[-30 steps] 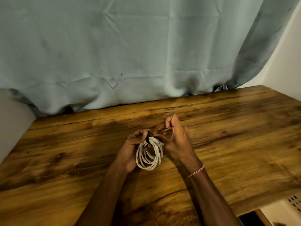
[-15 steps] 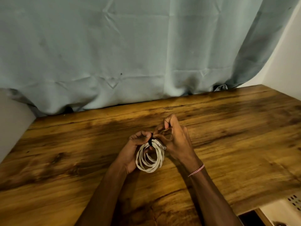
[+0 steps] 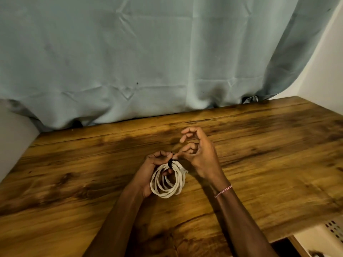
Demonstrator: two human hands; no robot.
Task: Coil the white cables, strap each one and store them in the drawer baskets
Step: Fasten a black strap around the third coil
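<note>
The coiled white cable (image 3: 167, 190) is held over the worktop (image 3: 74, 173). The left hand (image 3: 154, 171) grips its top, where a black strap (image 3: 170, 162) rings the bundled loops. The cable looks light, limp and springy. Its loops would likely splay if released, so the strapped neck is the place to hold it. The right hand (image 3: 200, 156) has lower fingertips at the strap, but I cannot tell if they pinch it. Count: one cable, one strap, one basket (image 3: 326, 230) corner.
</note>
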